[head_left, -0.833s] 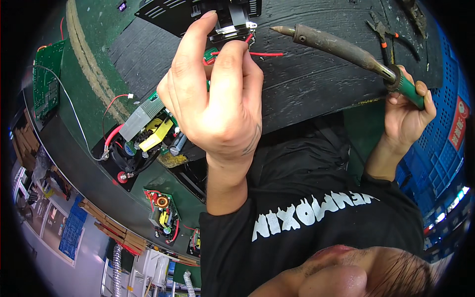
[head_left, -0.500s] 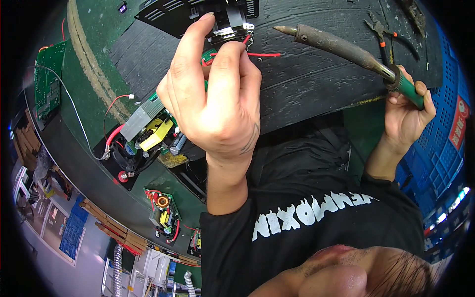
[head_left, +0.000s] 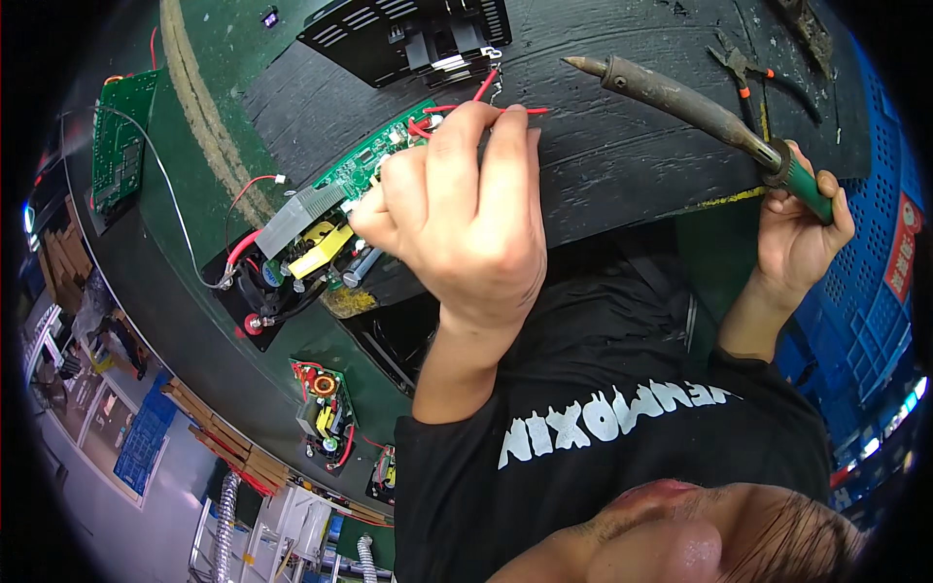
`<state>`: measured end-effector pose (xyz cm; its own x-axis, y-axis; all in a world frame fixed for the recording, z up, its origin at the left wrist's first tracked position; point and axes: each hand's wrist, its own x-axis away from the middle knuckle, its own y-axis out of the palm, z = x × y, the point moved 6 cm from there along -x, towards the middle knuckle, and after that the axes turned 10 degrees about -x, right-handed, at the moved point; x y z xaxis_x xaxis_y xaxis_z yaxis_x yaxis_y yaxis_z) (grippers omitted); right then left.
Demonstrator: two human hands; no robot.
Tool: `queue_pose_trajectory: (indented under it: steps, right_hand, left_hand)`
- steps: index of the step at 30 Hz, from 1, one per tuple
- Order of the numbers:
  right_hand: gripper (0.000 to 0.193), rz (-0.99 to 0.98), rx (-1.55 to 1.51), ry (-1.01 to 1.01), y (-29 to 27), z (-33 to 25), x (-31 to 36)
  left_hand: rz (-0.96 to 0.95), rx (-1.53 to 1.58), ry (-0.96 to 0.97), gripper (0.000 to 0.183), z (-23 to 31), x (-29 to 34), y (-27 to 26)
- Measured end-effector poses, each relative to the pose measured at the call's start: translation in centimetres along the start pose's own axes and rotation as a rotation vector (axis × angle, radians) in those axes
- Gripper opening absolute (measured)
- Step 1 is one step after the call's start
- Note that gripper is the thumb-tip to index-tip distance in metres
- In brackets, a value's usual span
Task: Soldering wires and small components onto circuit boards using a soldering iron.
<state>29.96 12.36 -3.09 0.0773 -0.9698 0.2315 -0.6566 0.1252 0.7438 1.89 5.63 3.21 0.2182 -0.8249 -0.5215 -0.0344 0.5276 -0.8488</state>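
A soldering iron (head_left: 695, 115) with a bare metal barrel and green handle is gripped in my right hand (head_left: 797, 233), its pointed tip directed left over the bench. My left hand (head_left: 476, 219) is bent over the near end of a green circuit board (head_left: 374, 146), fingers curled. Its index finger and thumb close around a thin red wire (head_left: 537, 111), whose end sticks out to the right of them; the exact contact is partly hidden. Just beyond stands a black slotted metal panel (head_left: 364, 44) with a black socket (head_left: 447, 58), from which another red wire (head_left: 485, 85) runs down.
Pliers with orange-marked handles (head_left: 743, 73) lie at the far right of the dark bench mat (head_left: 622, 165). A yellow transformer (head_left: 321, 251) sits at the board's left end. More circuit boards (head_left: 121, 146) lie to the left. A blue perforated crate (head_left: 875, 233) stands at right.
My left hand has moved from the panel's socket down and to the right, uncovering the green board. The soldering iron stays nearly still in my right hand. The whole view has shifted slightly.
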Motion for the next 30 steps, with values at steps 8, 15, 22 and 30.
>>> queue_pose_trajectory:
  steps: [8, 15, 22, 30]
  right_hand:
    - [0.027, -0.005, -0.025, -0.008, 0.0, -0.2, 0.1]
    - [0.027, 0.021, -0.036, -0.007, -0.5, 0.1, 0.0]
    - [0.024, -0.074, -0.093, 0.051, -0.2, -0.4, -0.2]
    - [0.026, 0.025, -0.014, -0.008, -0.3, -0.3, -0.1]
  left_hand:
    - [0.049, -0.070, 0.051, 0.013, 0.4, -0.1, 0.3]
    - [-0.002, 0.115, -0.082, 0.018, -0.7, -0.1, -0.3]
    - [0.043, 0.150, 0.097, 0.016, -0.3, -1.9, 0.6]
    - [0.024, 0.174, 0.004, 0.017, -0.2, -0.5, 0.3]
